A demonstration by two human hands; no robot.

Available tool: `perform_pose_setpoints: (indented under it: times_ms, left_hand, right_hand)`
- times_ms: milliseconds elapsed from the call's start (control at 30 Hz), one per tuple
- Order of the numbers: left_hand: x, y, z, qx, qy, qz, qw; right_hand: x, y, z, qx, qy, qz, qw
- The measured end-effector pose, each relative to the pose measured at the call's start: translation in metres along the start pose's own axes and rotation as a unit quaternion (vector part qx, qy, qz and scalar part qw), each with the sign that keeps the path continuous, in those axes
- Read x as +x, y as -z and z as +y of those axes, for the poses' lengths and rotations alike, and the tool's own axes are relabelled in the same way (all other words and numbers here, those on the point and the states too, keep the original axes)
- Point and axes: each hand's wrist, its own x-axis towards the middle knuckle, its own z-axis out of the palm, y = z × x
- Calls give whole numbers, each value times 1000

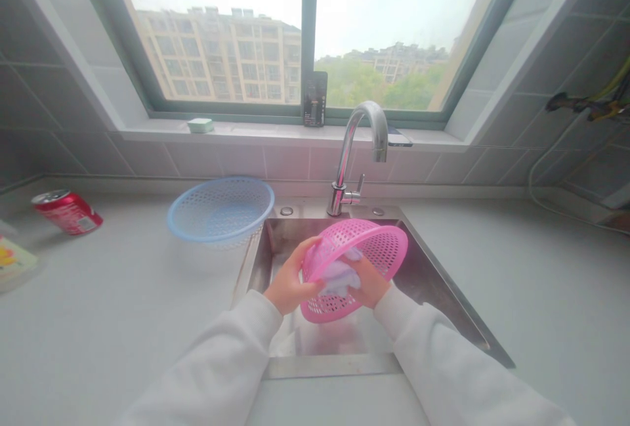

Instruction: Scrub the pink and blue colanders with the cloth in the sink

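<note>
A pink plastic colander [381,249] is tilted over the steel sink [438,295], its open side turned toward me. My left hand [295,278] grips its left rim, thumb inside and fingers behind. A pale, whitish cloth [339,275] is bunched against the inner wall of the colander. My right hand [367,278] is closed on this cloth inside the basket; some of its fingertips are hidden by the folds. Behind the colander rises a chrome faucet [364,130], with no water visible from its spout.
A light blue colander [221,216] stands left of the sink, partly over its edge. Farther left are a red drink can [69,211] and a partly visible container [14,262]. A sponge [200,125], a black package [315,99] and a phone [399,140] are on the windowsill.
</note>
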Motion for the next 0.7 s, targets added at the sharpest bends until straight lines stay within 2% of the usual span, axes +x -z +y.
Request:
perform_pose_setpoints:
  times_ms: [100, 233, 267, 400, 467, 700]
  left_hand:
    - [-1, 0, 1, 0, 2, 3, 1000]
    - [-1, 1, -3, -13, -12, 12, 1000]
    - [-1, 2, -4, -16, -14, 14, 1000]
    - [-1, 2, -6, -31, -6, 21, 999]
    - [-2, 2, -8, -29, -4, 17, 999]
    - [-3, 3, -10, -66, -37, 4, 997]
  right_hand:
    - [0, -5, 1, -14, -16, -23, 1000]
    - [5, -19, 7, -45, -70, -72, 994]
    - [6, -20, 7, -48, -73, -69, 994]
    - [3, -7, 3, -7, -23, 16, 1000]
    - [1, -1, 1, -9, -12, 27, 1000]
    - [5, -16, 11, -64, -51, -99, 992]
